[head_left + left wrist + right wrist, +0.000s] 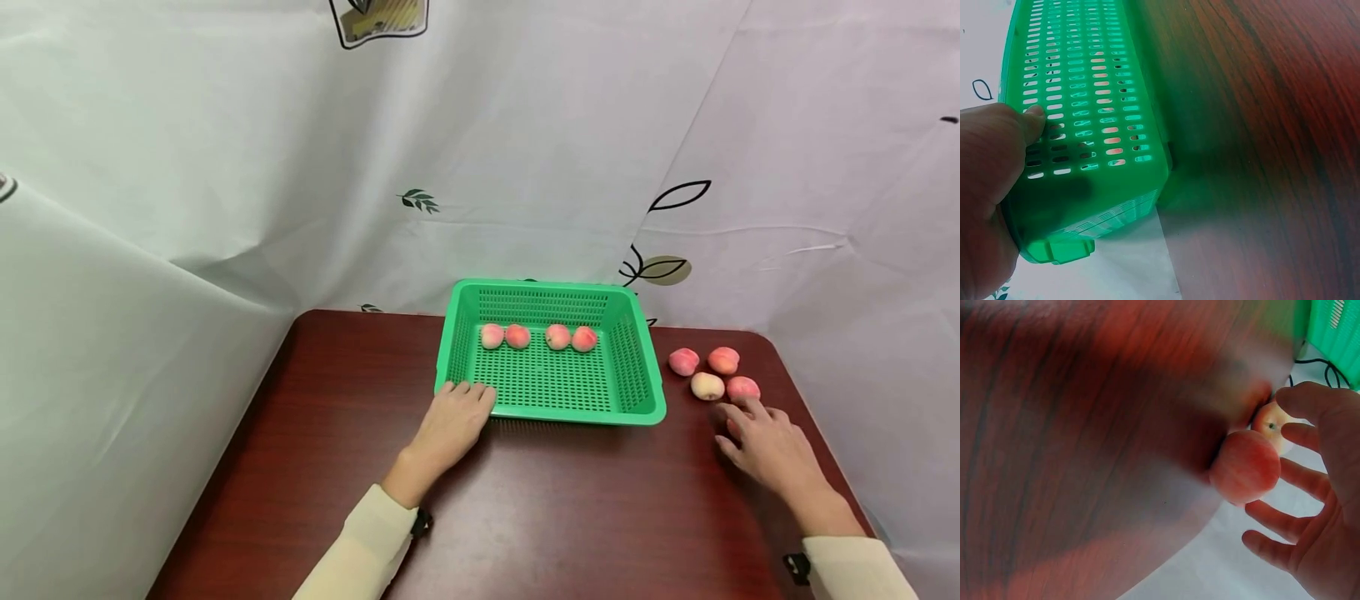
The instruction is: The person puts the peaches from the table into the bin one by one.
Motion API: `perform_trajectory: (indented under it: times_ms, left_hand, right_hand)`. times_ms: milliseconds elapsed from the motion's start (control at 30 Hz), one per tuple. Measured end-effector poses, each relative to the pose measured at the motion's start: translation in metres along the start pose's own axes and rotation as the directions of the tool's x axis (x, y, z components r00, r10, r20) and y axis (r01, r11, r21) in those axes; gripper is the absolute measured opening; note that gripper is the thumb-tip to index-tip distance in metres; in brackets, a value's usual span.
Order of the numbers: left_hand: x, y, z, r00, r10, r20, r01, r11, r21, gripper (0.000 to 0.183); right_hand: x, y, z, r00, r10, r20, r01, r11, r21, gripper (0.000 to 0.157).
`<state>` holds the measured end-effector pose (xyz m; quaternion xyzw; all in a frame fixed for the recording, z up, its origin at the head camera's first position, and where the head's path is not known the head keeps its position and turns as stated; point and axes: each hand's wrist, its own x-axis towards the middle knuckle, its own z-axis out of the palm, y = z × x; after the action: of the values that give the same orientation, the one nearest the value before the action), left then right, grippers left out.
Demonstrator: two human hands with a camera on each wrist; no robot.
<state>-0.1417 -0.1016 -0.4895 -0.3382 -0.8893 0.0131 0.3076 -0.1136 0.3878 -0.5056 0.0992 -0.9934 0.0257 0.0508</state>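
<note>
A green plastic basket point(540, 414) with slotted walls stands on the table. My left hand point(453, 421) grips its rim near the front left corner, fingers over the edge; in the left wrist view the thumb lies against the outer wall point(1085, 169). Inside the basket, several peaches point(557, 337) sit in a row toward the back. On the right, my right hand point(776, 446) hovers over a peach point(1245, 467) with its fingers spread, partly hiding it in the head view. Just beyond it lie several more peaches, among them a pale yellow peach point(707, 387).
The dark red-brown wooden table point(330, 450) has rounded far corners. White printed cloth point(525, 150) hangs behind it and along both sides. The peaches outside the basket are grouped close to the table's right edge.
</note>
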Motion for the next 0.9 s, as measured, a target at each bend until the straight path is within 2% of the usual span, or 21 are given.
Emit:
perform_trajectory:
  times_ms: [200,300,400,633,900]
  left_hand:
    - [0.0,-0.001,-0.001,1.0,-0.003,-0.013,0.003,1.0,0.0,0.028]
    - [0.0,-0.001,-0.001,1.0,-0.004,-0.02,0.004,1.0,-0.003,0.029]
    - [0.0,-0.001,0.0,1.0,-0.006,-0.021,0.006,1.0,-0.005,0.029]
    - [0.0,0.0,0.001,1.0,-0.005,-0.009,0.005,1.0,-0.004,0.03]
    - [-0.001,0.0,0.001,1.0,-0.006,-0.008,0.006,1.0,-0.002,0.03]
  right_hand:
    - [-0.001,0.002,0.002,0.998,-0.01,0.064,0.009,1.0,0.016,0.051]
    - [-0.001,0.003,0.004,0.997,-0.018,0.069,0.016,1.0,0.021,0.049]
    - [0.0,0.005,0.008,0.998,-0.041,0.046,0.039,0.999,0.031,0.046]
    - [0.0,0.005,0.017,0.987,-0.129,-0.092,0.133,0.99,0.038,0.042]
    - [-0.001,0.006,0.02,0.984,-0.12,-0.13,0.128,0.99,0.06,0.036]
